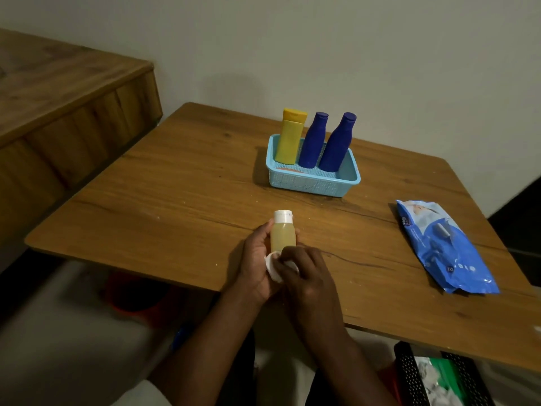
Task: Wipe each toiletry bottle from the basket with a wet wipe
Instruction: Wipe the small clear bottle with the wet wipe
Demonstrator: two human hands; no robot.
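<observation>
This looks like a room in a home: a plain painted wall (351, 48) rises beyond the grip, behind a wood-grain tabletop (181, 183). Left of the grip stands a wooden furniture panel (67, 118) of matching grain. Ahead of the grip a blue basket (310, 183) holds toiletry bottles (313, 142), household things.

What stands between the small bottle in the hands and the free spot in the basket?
Nothing visible. Bare table lies between the small bottle and the basket; its near left part is free, in front of the yellow bottle and two blue bottles.
</observation>
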